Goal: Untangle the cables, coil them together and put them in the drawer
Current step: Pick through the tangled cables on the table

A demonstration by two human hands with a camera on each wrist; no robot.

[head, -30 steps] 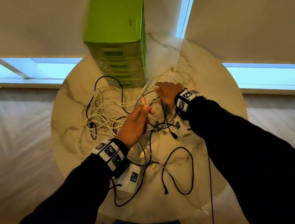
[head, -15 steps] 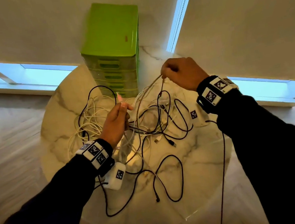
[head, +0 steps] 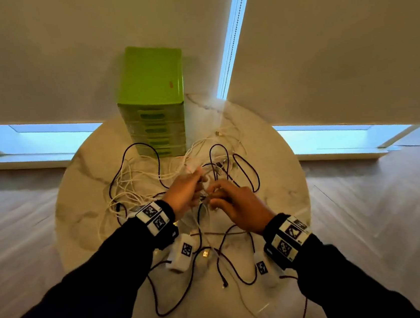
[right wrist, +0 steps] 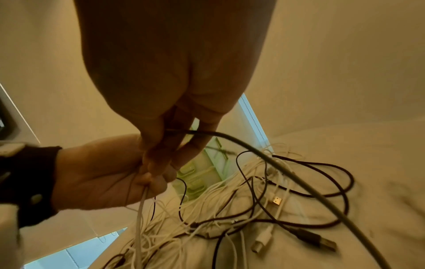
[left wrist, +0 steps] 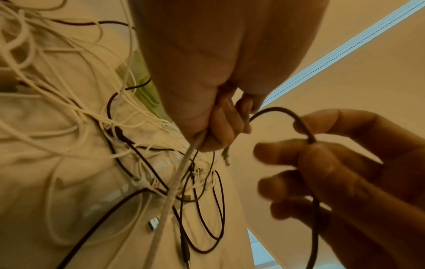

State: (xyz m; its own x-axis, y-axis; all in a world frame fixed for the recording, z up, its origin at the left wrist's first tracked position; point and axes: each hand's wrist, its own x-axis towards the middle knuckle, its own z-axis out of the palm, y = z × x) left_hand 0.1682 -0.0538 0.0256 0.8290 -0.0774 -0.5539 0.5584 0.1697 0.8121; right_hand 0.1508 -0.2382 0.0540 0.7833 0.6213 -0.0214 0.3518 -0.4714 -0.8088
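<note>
A tangle of white cables (head: 130,183) and dark cables (head: 247,173) lies on a round marble table (head: 280,185). A green drawer unit (head: 153,97) stands at its back, drawers closed. My hands meet above the tangle's middle. My left hand (head: 185,190) grips a pale grey cable (left wrist: 177,183) in its curled fingers (left wrist: 218,127). My right hand (head: 235,205) pinches a loop of that cable (right wrist: 287,174) between thumb and fingers (right wrist: 174,142), just right of the left hand (right wrist: 98,172). The loop arcs between the two hands (left wrist: 276,109).
Loose USB plugs (right wrist: 276,201) and a dark plug (right wrist: 322,243) lie among the strands. More dark cable loops (head: 243,272) trail toward the table's near edge, one strand hanging over it. Window blinds stand close behind the drawer unit. Floor surrounds the table.
My right hand, raised near the drawer unit half a second ago, has come down and back to meet the left hand. The lifted strands have dropped onto the table.
</note>
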